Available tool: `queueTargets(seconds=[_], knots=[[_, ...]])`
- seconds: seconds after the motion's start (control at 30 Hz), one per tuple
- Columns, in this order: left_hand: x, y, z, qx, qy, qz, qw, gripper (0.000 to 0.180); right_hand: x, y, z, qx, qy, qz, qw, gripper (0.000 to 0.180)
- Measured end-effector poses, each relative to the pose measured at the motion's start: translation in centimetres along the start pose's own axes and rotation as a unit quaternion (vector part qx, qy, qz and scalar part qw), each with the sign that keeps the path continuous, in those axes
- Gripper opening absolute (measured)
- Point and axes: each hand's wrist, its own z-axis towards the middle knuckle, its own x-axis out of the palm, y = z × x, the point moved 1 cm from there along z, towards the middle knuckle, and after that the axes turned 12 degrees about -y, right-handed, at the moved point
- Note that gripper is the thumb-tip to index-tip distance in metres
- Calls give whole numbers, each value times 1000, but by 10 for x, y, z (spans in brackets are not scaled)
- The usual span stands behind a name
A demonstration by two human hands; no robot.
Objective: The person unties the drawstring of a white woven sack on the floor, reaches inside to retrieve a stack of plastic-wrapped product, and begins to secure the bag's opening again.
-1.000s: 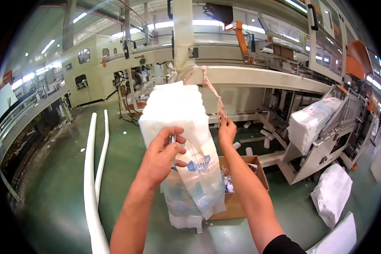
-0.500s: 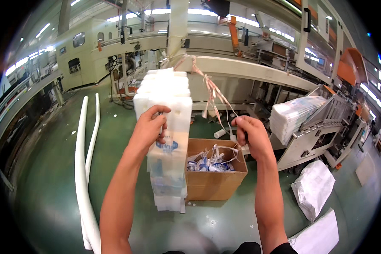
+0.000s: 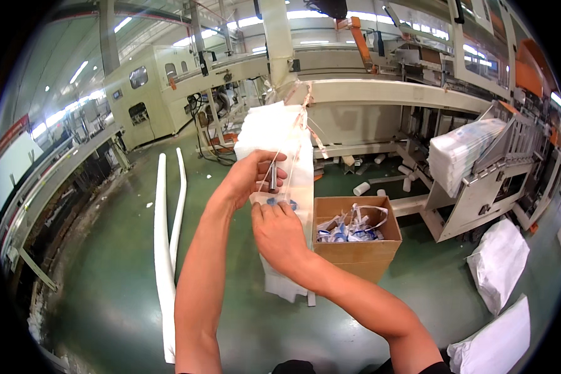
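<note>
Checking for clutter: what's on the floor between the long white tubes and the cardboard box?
In the head view, only the person's left hand, right hand and white bag stack cross between white tubes and cardboard box; visible green floor looks bare.

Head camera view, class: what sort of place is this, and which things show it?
Most likely a factory packing floor. Large cream machinery lines a green painted floor, a stack of white packs sits on a machine chute, and an open cardboard box holds plastic scraps.

The green floor (image 3: 118, 299) carries an open cardboard box (image 3: 355, 246) of small packets, 2 long white strips (image 3: 167, 249) lying side by side to its left, 2 white sacks (image 3: 498, 262) on the right, and scattered white rolls (image 3: 361, 188) behind the box.
</note>
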Motion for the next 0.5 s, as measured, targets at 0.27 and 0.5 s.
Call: queueTargets(seconds=[0.27, 0.5], knots=[[3, 5, -5, 24, 3, 31, 999, 41, -36, -88, -13, 308, 97, 207, 924, 19], [-9, 11, 7, 49, -6, 52, 997, 39, -43, -24, 49, 275, 79, 400, 871, 27]])
